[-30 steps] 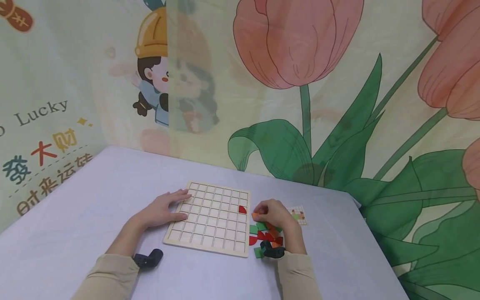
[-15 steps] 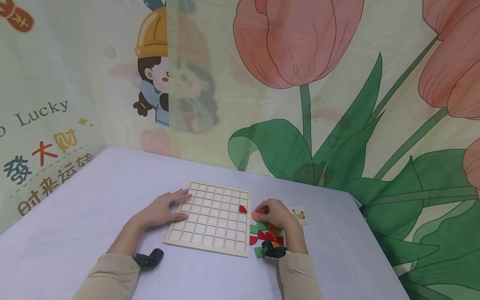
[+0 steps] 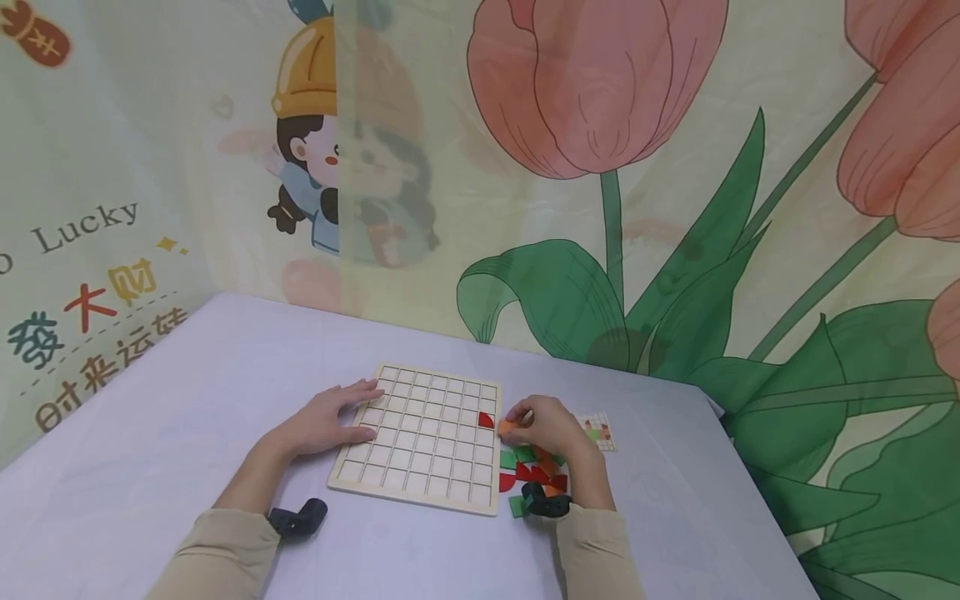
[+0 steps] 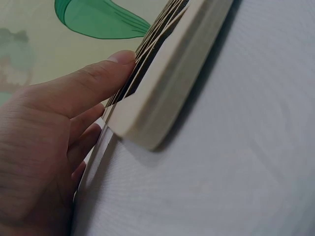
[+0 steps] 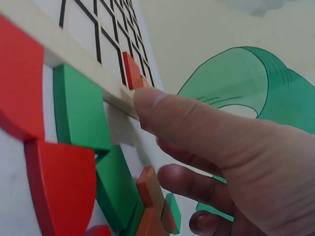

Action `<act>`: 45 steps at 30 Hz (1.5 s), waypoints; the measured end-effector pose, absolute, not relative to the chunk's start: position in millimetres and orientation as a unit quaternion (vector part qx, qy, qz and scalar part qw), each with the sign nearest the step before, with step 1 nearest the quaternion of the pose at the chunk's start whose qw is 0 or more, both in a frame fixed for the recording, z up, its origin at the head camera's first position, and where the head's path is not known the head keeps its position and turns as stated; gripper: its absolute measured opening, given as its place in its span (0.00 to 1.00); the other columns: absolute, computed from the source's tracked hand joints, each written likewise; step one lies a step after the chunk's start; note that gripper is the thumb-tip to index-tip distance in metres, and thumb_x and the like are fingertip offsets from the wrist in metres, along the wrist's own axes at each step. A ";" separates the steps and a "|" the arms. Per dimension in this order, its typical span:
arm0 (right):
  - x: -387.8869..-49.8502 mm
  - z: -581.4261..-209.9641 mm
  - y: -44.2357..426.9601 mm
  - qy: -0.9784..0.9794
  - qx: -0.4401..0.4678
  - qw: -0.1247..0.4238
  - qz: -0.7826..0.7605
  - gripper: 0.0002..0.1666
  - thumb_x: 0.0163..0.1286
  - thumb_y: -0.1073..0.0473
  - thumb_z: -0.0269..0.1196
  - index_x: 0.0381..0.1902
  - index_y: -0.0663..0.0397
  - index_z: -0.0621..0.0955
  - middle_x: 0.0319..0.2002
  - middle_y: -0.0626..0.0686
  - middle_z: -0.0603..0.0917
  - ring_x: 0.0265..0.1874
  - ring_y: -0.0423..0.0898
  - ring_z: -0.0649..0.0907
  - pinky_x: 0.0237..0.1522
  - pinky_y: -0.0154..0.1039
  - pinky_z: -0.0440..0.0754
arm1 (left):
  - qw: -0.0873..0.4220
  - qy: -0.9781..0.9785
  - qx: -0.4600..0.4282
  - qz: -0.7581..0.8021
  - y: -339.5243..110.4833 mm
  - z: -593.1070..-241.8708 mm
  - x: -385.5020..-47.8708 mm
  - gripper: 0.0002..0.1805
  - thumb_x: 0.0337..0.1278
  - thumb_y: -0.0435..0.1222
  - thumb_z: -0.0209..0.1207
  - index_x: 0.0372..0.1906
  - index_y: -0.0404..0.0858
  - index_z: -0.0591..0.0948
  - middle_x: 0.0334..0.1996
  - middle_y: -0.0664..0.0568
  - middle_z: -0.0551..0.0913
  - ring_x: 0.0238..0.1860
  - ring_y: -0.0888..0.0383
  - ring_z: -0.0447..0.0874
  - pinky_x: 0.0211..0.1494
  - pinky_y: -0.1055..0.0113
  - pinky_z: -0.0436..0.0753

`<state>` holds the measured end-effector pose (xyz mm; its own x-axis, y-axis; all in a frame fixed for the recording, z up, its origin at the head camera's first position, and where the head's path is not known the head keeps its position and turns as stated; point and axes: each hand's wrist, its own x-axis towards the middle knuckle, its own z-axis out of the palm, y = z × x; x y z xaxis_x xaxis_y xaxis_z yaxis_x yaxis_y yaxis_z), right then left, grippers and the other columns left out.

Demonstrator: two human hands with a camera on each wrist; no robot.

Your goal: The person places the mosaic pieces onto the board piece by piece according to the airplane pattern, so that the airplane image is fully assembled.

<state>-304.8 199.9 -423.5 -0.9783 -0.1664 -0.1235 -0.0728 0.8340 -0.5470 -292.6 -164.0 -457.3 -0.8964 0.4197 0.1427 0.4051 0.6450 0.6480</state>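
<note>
Left hand (image 3: 326, 421): thumb and fingers apart, resting on the left side of a gridded wooden board (image 3: 412, 498), pinching nothing visible. Right hand (image 3: 551, 425): thumb and forefinger closed in a pinch on one orange piece (image 3: 506, 426), remaining fingers loosely bent. Orange piece: located at the board's right edge, just beside a red quarter-round piece (image 3: 486, 420) seated in the grid; exposed end directed leftward, over the board; mostly covered by the fingers, so its long axis cannot be told. Progress: judged early; one piece seated, the orange one unplaced. Outstanding: loose green pieces (image 3: 508, 459), red pieces (image 3: 507, 482) and further orange ones, heaped right of the board.
</note>
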 end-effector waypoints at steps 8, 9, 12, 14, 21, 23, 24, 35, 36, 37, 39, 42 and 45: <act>-301.3 -419.6 185.2 0.954 -0.100 0.113 -0.261 0.13 0.52 0.49 0.73 0.35 0.43 0.84 0.31 0.44 0.81 0.31 0.43 0.77 0.28 0.34 0.78 | 0.007 0.905 0.230 0.356 -163.8 -457.5 -293.1 0.38 0.50 0.52 0.64 0.65 0.40 0.71 0.71 0.40 0.61 0.72 0.38 0.55 0.73 0.40 0.48; -301.1 -419.5 183.8 0.954 -0.105 0.112 -0.259 0.13 0.53 0.49 0.73 0.35 0.44 0.85 0.30 0.44 0.81 0.30 0.43 0.77 0.27 0.34 0.78 | 0.007 0.905 0.231 0.357 -163.7 -457.6 -293.1 0.38 0.50 0.52 0.65 0.65 0.39 0.71 0.71 0.40 0.61 0.72 0.38 0.55 0.73 0.40 0.48; -300.9 -419.1 180.5 0.957 -0.112 0.108 -0.246 0.12 0.53 0.50 0.73 0.35 0.43 0.85 0.29 0.43 0.81 0.29 0.43 0.77 0.28 0.35 0.77 | 0.008 0.905 0.230 0.358 -163.2 -457.3 -293.0 0.37 0.50 0.50 0.65 0.65 0.39 0.71 0.71 0.40 0.61 0.72 0.37 0.55 0.73 0.39 0.48; -301.5 -419.4 178.9 0.958 -0.117 0.103 -0.239 0.12 0.53 0.50 0.73 0.35 0.42 0.84 0.28 0.43 0.81 0.29 0.42 0.77 0.28 0.35 0.76 | 0.008 0.905 0.229 0.359 -163.0 -456.9 -293.0 0.37 0.50 0.50 0.65 0.65 0.39 0.71 0.71 0.40 0.61 0.72 0.37 0.55 0.73 0.39 0.48; -301.2 -419.5 175.1 0.963 -0.123 0.087 -0.226 0.11 0.51 0.50 0.74 0.31 0.43 0.83 0.27 0.42 0.81 0.27 0.42 0.77 0.27 0.35 0.75 | 0.009 0.906 0.227 0.358 -163.5 -455.3 -293.1 0.38 0.50 0.52 0.65 0.66 0.41 0.71 0.72 0.41 0.60 0.72 0.36 0.54 0.72 0.38 0.48; -300.8 -419.2 174.4 0.964 -0.121 0.084 -0.222 0.11 0.51 0.50 0.74 0.31 0.43 0.83 0.27 0.42 0.81 0.27 0.42 0.77 0.27 0.35 0.75 | 0.009 0.905 0.228 0.359 -163.6 -455.3 -293.3 0.38 0.50 0.51 0.65 0.66 0.40 0.71 0.72 0.41 0.60 0.72 0.36 0.54 0.73 0.38 0.48; -300.8 -419.2 174.2 0.964 -0.120 0.083 -0.222 0.11 0.51 0.50 0.74 0.31 0.43 0.83 0.26 0.42 0.81 0.27 0.42 0.77 0.27 0.35 0.75 | 0.009 0.905 0.228 0.360 -163.7 -455.4 -293.3 0.38 0.50 0.51 0.65 0.66 0.40 0.71 0.72 0.41 0.60 0.72 0.36 0.54 0.73 0.38 0.48; -302.2 -419.8 171.9 0.965 -0.114 0.082 -0.223 0.12 0.51 0.50 0.74 0.33 0.42 0.84 0.27 0.41 0.81 0.29 0.42 0.77 0.28 0.35 0.75 | 0.010 0.904 0.226 0.364 -164.0 -456.2 -293.3 0.37 0.50 0.51 0.65 0.65 0.40 0.71 0.71 0.40 0.61 0.72 0.36 0.54 0.73 0.38 0.48; -301.7 -419.4 171.7 0.964 -0.113 0.084 -0.224 0.12 0.51 0.50 0.74 0.33 0.42 0.84 0.28 0.41 0.81 0.29 0.42 0.77 0.28 0.35 0.75 | 0.010 0.903 0.226 0.364 -163.8 -456.2 -293.3 0.37 0.50 0.50 0.65 0.65 0.40 0.71 0.71 0.40 0.61 0.72 0.36 0.54 0.73 0.38 0.48; -301.4 -419.0 171.7 0.964 -0.111 0.085 -0.225 0.12 0.51 0.50 0.74 0.33 0.42 0.84 0.28 0.41 0.81 0.29 0.42 0.77 0.29 0.35 0.76 | 0.010 0.904 0.227 0.364 -163.7 -456.3 -293.3 0.37 0.50 0.50 0.65 0.65 0.40 0.71 0.71 0.40 0.61 0.72 0.36 0.54 0.73 0.38 0.48; -300.5 -418.2 171.4 0.964 -0.109 0.087 -0.226 0.13 0.51 0.50 0.74 0.33 0.42 0.84 0.28 0.42 0.81 0.30 0.42 0.77 0.29 0.35 0.76 | 0.011 0.903 0.227 0.364 -163.6 -456.5 -293.4 0.37 0.50 0.50 0.65 0.65 0.40 0.71 0.71 0.40 0.61 0.72 0.36 0.54 0.73 0.39 0.48; -299.6 -418.0 171.0 0.965 -0.111 0.086 -0.222 0.13 0.51 0.49 0.74 0.34 0.41 0.84 0.28 0.42 0.81 0.30 0.42 0.77 0.29 0.35 0.76 | 0.011 0.903 0.227 0.364 -163.7 -457.2 -293.5 0.37 0.50 0.50 0.65 0.65 0.40 0.71 0.71 0.40 0.61 0.72 0.36 0.54 0.73 0.39 0.48; -299.4 -418.3 170.5 0.966 -0.115 0.083 -0.217 0.13 0.51 0.49 0.74 0.34 0.41 0.84 0.28 0.41 0.80 0.30 0.42 0.77 0.30 0.35 0.75 | 0.011 0.904 0.225 0.364 -164.1 -457.2 -293.2 0.38 0.50 0.51 0.65 0.65 0.40 0.71 0.71 0.40 0.61 0.72 0.36 0.54 0.73 0.38 0.48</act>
